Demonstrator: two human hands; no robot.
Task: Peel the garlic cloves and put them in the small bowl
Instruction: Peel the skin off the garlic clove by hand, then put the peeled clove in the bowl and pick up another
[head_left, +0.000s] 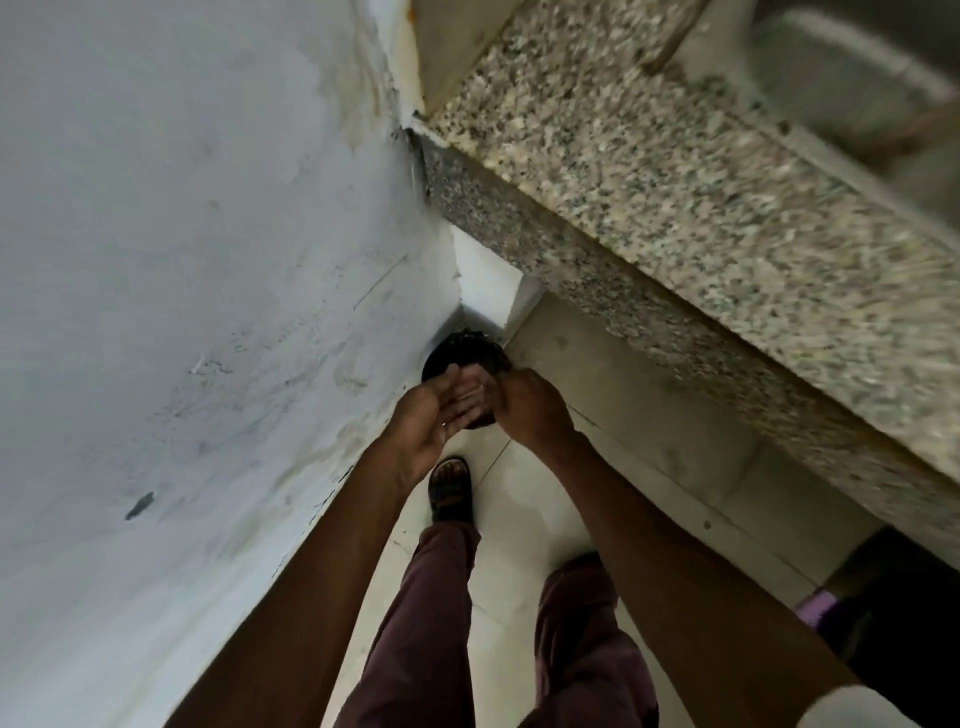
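Now we stand over dark bin (457, 353) in floor corner. Left hand (436, 415) open, palm up; right hand (524, 405) brushes across it, grip unclear. Likely shedding garlic skins: keep hands low above bin. Garlic, bowl not visible; worktop (675, 197) at right.

Pale papery garlic skins (470, 397) lying in the upturned palm of the left hand (434, 415), right hand (524, 408) touching them from three o'clock, both hovering over a dark round bin (460, 348) at twelve o'clock
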